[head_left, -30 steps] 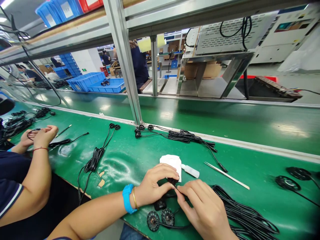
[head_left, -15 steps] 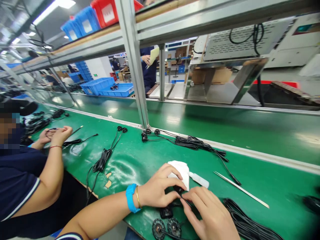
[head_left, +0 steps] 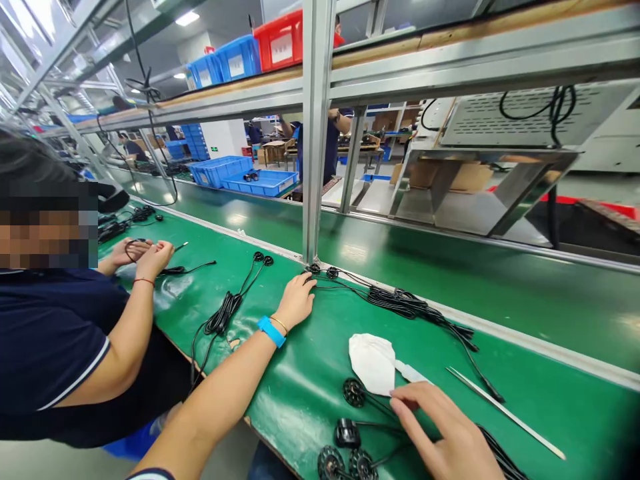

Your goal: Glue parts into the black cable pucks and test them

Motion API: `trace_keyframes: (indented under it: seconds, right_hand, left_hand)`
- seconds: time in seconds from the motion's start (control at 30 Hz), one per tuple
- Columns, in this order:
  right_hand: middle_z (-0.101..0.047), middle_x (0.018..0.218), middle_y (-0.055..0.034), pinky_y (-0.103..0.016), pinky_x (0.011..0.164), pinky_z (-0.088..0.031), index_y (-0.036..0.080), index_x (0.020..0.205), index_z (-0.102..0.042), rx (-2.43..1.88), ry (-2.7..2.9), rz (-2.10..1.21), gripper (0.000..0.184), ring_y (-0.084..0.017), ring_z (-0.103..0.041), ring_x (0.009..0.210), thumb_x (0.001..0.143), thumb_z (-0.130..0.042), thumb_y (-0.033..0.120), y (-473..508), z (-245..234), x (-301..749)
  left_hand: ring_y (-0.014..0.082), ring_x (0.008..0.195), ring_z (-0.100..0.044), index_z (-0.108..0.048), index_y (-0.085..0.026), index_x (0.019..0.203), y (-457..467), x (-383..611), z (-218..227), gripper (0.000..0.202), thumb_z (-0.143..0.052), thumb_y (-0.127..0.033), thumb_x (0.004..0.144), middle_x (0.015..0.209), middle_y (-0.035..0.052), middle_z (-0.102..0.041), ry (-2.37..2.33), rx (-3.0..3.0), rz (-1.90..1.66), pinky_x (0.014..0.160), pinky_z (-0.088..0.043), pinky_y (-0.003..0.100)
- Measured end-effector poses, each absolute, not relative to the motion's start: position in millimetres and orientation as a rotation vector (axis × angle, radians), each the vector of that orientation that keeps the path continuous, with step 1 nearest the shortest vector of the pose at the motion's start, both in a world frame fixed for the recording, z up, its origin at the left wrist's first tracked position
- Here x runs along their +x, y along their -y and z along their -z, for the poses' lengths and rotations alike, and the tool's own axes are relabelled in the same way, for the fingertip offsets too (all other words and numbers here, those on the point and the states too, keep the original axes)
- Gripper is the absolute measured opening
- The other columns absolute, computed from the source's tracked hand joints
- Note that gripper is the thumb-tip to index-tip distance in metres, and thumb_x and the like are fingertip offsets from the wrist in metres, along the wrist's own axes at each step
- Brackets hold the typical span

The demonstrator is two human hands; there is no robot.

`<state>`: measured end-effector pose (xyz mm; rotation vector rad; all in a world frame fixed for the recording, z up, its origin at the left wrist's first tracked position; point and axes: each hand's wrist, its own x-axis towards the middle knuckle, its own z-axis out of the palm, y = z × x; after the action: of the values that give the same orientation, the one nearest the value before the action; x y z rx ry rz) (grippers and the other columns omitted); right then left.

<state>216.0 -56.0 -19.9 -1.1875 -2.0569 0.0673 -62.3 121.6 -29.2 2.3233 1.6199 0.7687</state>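
My left hand (head_left: pixel 297 300) is stretched out across the green bench and its fingers close on the round black parts at the near end of a bundled black cable (head_left: pixel 400 303) by the aluminium post (head_left: pixel 314 133). My right hand (head_left: pixel 453 437) rests low at the near edge, fingers curled on thin black wires beside a white cloth (head_left: pixel 373 363) and a small white bottle (head_left: pixel 411 373). Several round black speaker parts (head_left: pixel 354 393) lie just left of that hand.
A co-worker in a dark shirt sits at my left, hands (head_left: pixel 145 257) together on a black wire. Another black cable (head_left: pixel 225 313) lies between us. A thin metal tool (head_left: pixel 505 413) lies to the right. Blue bins (head_left: pixel 245 177) stand beyond the conveyor (head_left: pixel 450 267).
My left hand has left the small black part near the cloth and reached forward to the cable bundle by the post. The view has swung left and up.
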Motion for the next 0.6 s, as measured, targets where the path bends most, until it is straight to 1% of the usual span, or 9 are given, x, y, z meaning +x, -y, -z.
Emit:
trace_keyframes:
  seconds: [0.1, 0.17, 0.2, 0.3, 0.37, 0.43, 0.47, 0.53, 0.6]
  right_hand:
    - [-0.066, 0.089, -0.0023, -0.026, 0.069, -0.054, 0.024, 0.095, -0.060, -1.286, 2.064, 0.050, 0.020, -0.016, -0.066, 0.080, 0.102, -0.047, 0.038, 44.7, 23.2, 234.1]
    - [-0.066, 0.090, -0.0030, -0.029, 0.067, -0.053, 0.023, 0.094, -0.062, -1.390, 2.141, 0.103, 0.024, -0.018, -0.065, 0.080, 0.100, -0.047, 0.041, 29.7, 24.1, 247.7]
    - [-0.066, 0.091, -0.0034, -0.030, 0.067, -0.053, 0.023, 0.094, -0.064, -1.460, 2.195, 0.123, 0.025, -0.019, -0.065, 0.081, 0.099, -0.048, 0.042, 19.3, 23.5, 253.7]
    - [-0.067, 0.097, -0.0069, -0.034, 0.073, -0.053, 0.021, 0.097, -0.068, -1.671, 2.278, 0.189, 0.025, -0.023, -0.064, 0.088, 0.097, -0.047, 0.035, -23.0, 18.3, 264.6]
    - [-0.066, 0.106, -0.0119, -0.038, 0.081, -0.051, 0.016, 0.108, -0.067, -1.743, 2.245, 0.245, 0.028, -0.025, -0.062, 0.096, 0.097, -0.045, 0.028, -56.0, 14.6, 265.8]
    - [-0.064, 0.115, -0.0155, -0.040, 0.084, -0.050, 0.012, 0.116, -0.065, -1.781, 2.221, 0.288, 0.029, -0.027, -0.061, 0.100, 0.096, -0.047, 0.023, -86.5, 12.8, 264.1]
    - [-0.064, 0.115, -0.0150, -0.040, 0.083, -0.050, 0.012, 0.116, -0.064, -1.794, 2.223, 0.299, 0.027, -0.026, -0.061, 0.099, 0.095, -0.050, 0.021, -99.0, 12.5, 262.8]
    - [-0.067, 0.107, -0.0110, -0.037, 0.080, -0.050, 0.013, 0.108, -0.066, -1.799, 2.246, 0.308, 0.020, -0.022, -0.062, 0.092, 0.092, -0.056, 0.019, -116.2, 11.8, 260.0]
    - [-0.068, 0.097, -0.0087, -0.037, 0.080, -0.049, 0.013, 0.099, -0.067, -1.769, 2.262, 0.326, 0.015, -0.021, -0.063, 0.088, 0.093, -0.054, 0.019, -121.5, 8.2, 257.9]
  left_hand:
    - [0.0292, 0.115, -0.052, -0.066, -0.016, 0.117, -120.8, -61.2, 33.8, 0.030, -0.055, -0.014, 0.089, 0.116, 0.0131, -0.059, -1.651, 2.323, -0.681, 0.104, -0.044, 0.047]
    - [0.0291, 0.108, -0.053, -0.068, -0.015, 0.112, -116.7, -59.4, 34.0, 0.026, -0.057, -0.017, 0.089, 0.104, 0.0119, -0.060, -1.657, 2.325, -0.633, 0.102, -0.045, 0.047]
    - [0.0288, 0.106, -0.053, -0.069, -0.015, 0.110, -114.9, -58.9, 33.8, 0.024, -0.058, -0.018, 0.088, 0.101, 0.0112, -0.059, -1.654, 2.326, -0.612, 0.102, -0.044, 0.046]
    - [0.0280, 0.104, -0.053, -0.071, -0.015, 0.106, -112.6, -59.2, 33.4, 0.021, -0.059, -0.020, 0.089, 0.100, 0.0106, -0.058, -1.629, 2.319, -0.578, 0.102, -0.043, 0.045]
    - [0.0283, 0.105, -0.053, -0.071, -0.014, 0.105, -112.6, -60.5, 33.1, 0.021, -0.060, -0.019, 0.088, 0.101, 0.0106, -0.058, -1.607, 2.302, -0.583, 0.103, -0.042, 0.045]
    - [0.0285, 0.105, -0.053, -0.071, -0.015, 0.105, -112.7, -62.1, 32.7, 0.023, -0.063, -0.016, 0.084, 0.100, 0.0102, -0.058, -1.578, 2.272, -0.606, 0.103, -0.042, 0.045]
    - [0.0286, 0.105, -0.054, -0.071, -0.015, 0.105, -112.7, -62.8, 32.4, 0.024, -0.064, -0.014, 0.082, 0.100, 0.0098, -0.058, -1.563, 2.251, -0.624, 0.103, -0.042, 0.045]
    - [0.0289, 0.106, -0.055, -0.072, -0.015, 0.102, -112.8, -64.0, 31.6, 0.027, -0.068, -0.010, 0.076, 0.100, 0.0093, -0.059, -1.533, 2.190, -0.675, 0.103, -0.043, 0.045]
    - [0.0293, 0.106, -0.057, -0.072, -0.016, 0.099, -113.8, -64.4, 30.4, 0.026, -0.070, -0.010, 0.073, 0.099, 0.0088, -0.060, -1.507, 2.097, -0.747, 0.102, -0.043, 0.046]
